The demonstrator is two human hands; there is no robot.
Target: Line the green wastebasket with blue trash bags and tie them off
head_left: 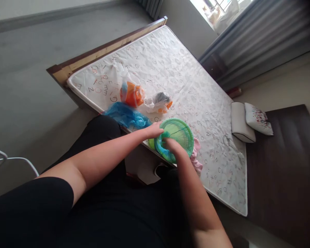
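Observation:
A round green plastic basket (182,132) with a perforated wall tilts at the near edge of the bed. My left hand (155,130) is closed at the basket's left rim, its fingertips partly hidden. My right hand (171,145) reaches into the basket with its fingers bent together; what they hold is too small to make out. Crumpled blue-green plastic (167,155) shows inside the lower left of the basket, beneath my right hand. A crumpled blue plastic bag (129,115) lies left of my left hand.
On the mattress (170,69) lie an orange bag in clear plastic (131,94) and a white bag with dark contents (161,101). Pink cloth (196,156) sits right of the basket. Cushions (258,119) rest by the dark headboard (286,165). A wooden board (105,48) edges the bed.

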